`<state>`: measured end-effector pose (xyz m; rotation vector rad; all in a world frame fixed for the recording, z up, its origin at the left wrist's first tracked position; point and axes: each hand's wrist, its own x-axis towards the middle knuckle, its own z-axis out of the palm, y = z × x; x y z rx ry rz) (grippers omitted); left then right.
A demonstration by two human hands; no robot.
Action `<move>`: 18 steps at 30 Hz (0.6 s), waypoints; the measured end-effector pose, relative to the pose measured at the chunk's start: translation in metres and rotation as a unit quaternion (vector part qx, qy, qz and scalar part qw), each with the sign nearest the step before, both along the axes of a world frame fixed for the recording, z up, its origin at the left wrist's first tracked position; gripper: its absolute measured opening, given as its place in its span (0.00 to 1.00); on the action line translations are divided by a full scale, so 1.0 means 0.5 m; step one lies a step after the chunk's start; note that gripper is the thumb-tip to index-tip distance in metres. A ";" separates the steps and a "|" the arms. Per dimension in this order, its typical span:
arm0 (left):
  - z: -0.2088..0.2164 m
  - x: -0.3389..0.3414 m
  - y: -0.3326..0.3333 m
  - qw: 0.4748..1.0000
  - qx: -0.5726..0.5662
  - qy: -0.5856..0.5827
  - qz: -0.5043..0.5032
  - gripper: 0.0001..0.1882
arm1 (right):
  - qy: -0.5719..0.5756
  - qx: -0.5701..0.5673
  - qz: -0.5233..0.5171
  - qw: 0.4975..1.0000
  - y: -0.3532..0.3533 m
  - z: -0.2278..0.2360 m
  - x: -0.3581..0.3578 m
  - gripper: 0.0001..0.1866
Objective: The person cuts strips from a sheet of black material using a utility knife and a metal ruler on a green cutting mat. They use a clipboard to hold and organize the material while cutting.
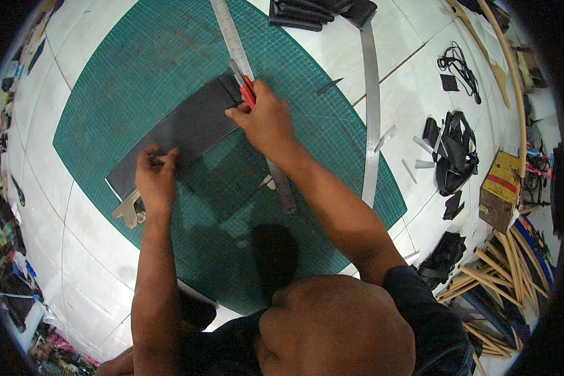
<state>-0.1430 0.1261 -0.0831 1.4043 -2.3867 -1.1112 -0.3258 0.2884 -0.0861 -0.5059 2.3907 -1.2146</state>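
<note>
A long black sheet (182, 128) lies slantwise on a green cutting mat (319, 207). My left hand (155, 178) is over its near left part, with fingers curled and pinching at the sheet's surface. My right hand (263, 122) is closed around a red cutter knife (247, 94) at the sheet's far right end. A steel ruler (229, 34) runs across that end and passes under my right hand, its near part (282, 188) showing beside my forearm. At the sheet's near left corner is a pale metal clip (130, 210).
A long grey metal strip (371, 106) lies over the mat's right side. Folded black material (301, 14) sits at the far edge. Black scraps (455, 153), a cord (460, 66), a worn box (500, 191) and several wooden sticks (507, 269) are to the right on white tiles.
</note>
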 end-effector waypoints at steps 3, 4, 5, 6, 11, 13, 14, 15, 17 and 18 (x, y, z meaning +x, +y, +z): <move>0.002 -0.005 0.005 1.000 -0.009 -0.011 -0.004 0.22 | -0.017 0.008 0.003 1.000 0.000 -0.007 0.001 0.27; 0.002 -0.006 0.007 1.000 0.000 -0.007 -0.002 0.22 | -0.015 0.012 0.003 1.000 -0.001 -0.008 0.001 0.27; 0.002 -0.007 0.008 1.000 0.009 -0.002 0.000 0.22 | -0.013 0.016 0.004 1.000 -0.001 -0.008 0.001 0.27; 0.002 -0.008 0.008 1.000 0.017 0.003 0.002 0.21 | -0.004 0.024 0.006 1.000 -0.002 -0.006 0.000 0.26; 0.005 -0.011 0.015 1.000 0.007 0.015 -0.012 0.20 | 0.014 0.029 0.008 0.999 0.001 0.001 -0.005 0.24; -0.004 -0.005 0.012 1.000 -0.003 0.026 -0.013 0.20 | 0.015 0.039 0.012 0.999 -0.003 0.005 -0.008 0.24; -0.015 0.000 0.011 0.999 -0.005 0.035 -0.016 0.20 | 0.015 0.044 0.014 0.999 -0.005 0.007 -0.008 0.25; -0.016 -0.002 0.009 0.999 -0.009 0.045 -0.020 0.20 | 0.015 0.046 0.018 0.999 -0.003 0.008 -0.010 0.25; -0.018 -0.003 0.015 0.999 -0.009 0.032 -0.010 0.20 | 0.013 0.050 0.025 0.998 0.000 0.012 -0.013 0.25; -0.018 -0.005 0.019 1.000 -0.007 0.027 -0.005 0.20 | 0.007 0.039 0.021 0.999 0.001 0.009 -0.012 0.26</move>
